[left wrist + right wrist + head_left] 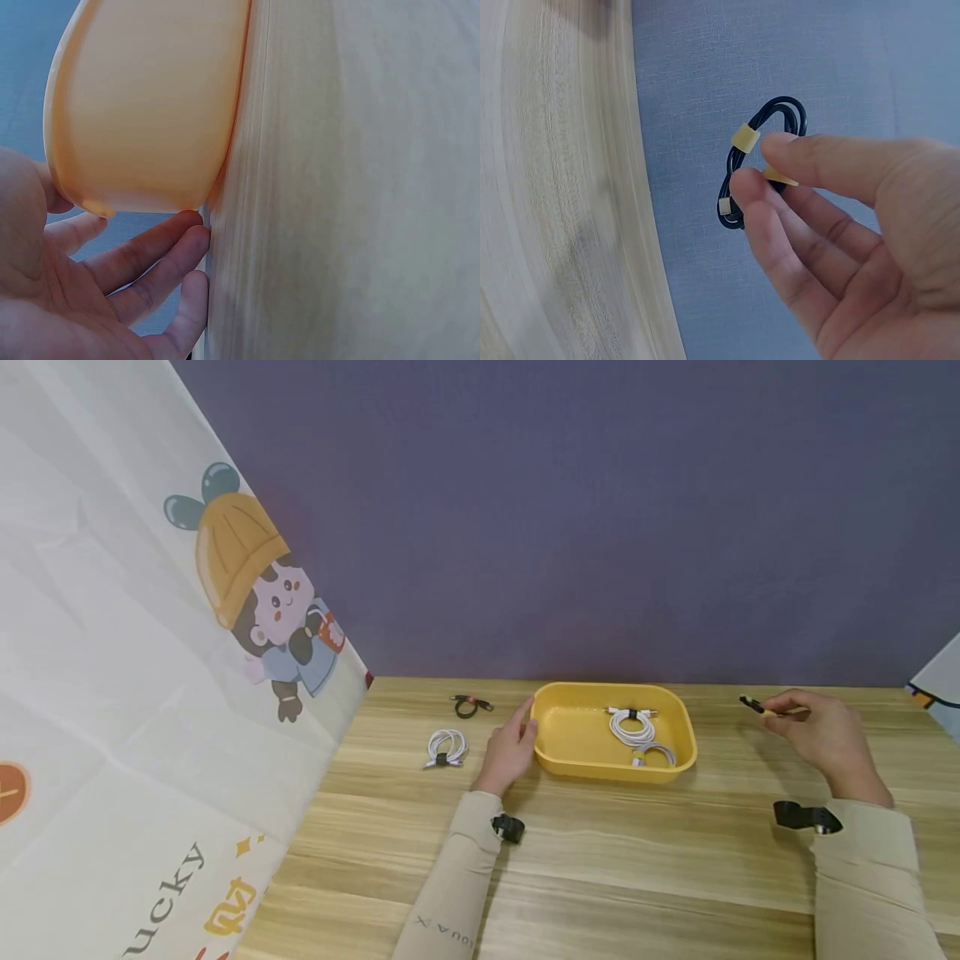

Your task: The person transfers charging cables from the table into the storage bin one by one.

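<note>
A shallow yellow tray (573, 731) stands on the table, with a bundled white cable (632, 727) and a smaller grey-white cable (654, 754) in its right part. My left hand (510, 752) holds the tray's left end: the thumb is at the rim, and the other fingers lie along the outer end wall. Off to the right of the tray, my right hand (825, 735) is raised over the table. Between thumb and fingertips it pinches a coiled black cable (780, 105) with a yellow strap and a light-coloured plug; fingers hide part of the coil.
Left of the tray lie a small black cable (467, 705) with a red tie and a white coiled cable (447, 748) with a black tie. A dark blue-grey panel (562, 527) rises behind the wooden table (637, 860). A printed white sheet (112, 652) hangs at the left.
</note>
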Demonstrator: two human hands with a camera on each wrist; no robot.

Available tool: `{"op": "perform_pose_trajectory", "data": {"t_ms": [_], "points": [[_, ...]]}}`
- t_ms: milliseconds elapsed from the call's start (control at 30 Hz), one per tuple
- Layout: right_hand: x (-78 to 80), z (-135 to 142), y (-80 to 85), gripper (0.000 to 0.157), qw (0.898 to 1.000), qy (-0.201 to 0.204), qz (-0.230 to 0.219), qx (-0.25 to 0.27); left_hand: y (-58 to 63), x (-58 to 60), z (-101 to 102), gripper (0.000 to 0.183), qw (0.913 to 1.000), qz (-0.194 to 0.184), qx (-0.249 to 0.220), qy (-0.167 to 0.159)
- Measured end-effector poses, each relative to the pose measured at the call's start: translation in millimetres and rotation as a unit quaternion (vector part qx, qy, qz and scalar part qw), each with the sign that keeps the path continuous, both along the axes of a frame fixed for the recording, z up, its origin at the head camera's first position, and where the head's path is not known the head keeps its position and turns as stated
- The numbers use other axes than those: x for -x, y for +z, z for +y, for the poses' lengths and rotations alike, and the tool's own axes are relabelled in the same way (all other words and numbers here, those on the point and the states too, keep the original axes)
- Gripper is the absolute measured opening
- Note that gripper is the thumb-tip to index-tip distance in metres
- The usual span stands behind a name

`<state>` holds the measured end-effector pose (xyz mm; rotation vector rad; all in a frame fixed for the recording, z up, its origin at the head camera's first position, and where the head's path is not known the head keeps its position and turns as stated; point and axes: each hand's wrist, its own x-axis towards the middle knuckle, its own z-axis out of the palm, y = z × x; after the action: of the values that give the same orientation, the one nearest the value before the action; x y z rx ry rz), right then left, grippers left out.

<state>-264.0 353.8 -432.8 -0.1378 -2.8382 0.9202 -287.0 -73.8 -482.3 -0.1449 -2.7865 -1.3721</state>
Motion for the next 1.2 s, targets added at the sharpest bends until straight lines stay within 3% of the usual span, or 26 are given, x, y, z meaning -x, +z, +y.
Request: {"op": "perform_pose_trajectory", "data": {"t_ms": [467, 1200], "points": [[0.1, -10.1, 3.5, 0.027, 1.0, 0.001, 0.003, -0.004, -0.3, 0.6, 0.5, 0.049, 1.0, -0.004, 0.001, 0.0], [-1.7, -35.6, 16.9, 0.018, 0.996, 0.046, 0.068, -0.023, -2.2, 0.7, -0.9, 0.049, 1.0, 0.0, 0.0, -0.002]]}}
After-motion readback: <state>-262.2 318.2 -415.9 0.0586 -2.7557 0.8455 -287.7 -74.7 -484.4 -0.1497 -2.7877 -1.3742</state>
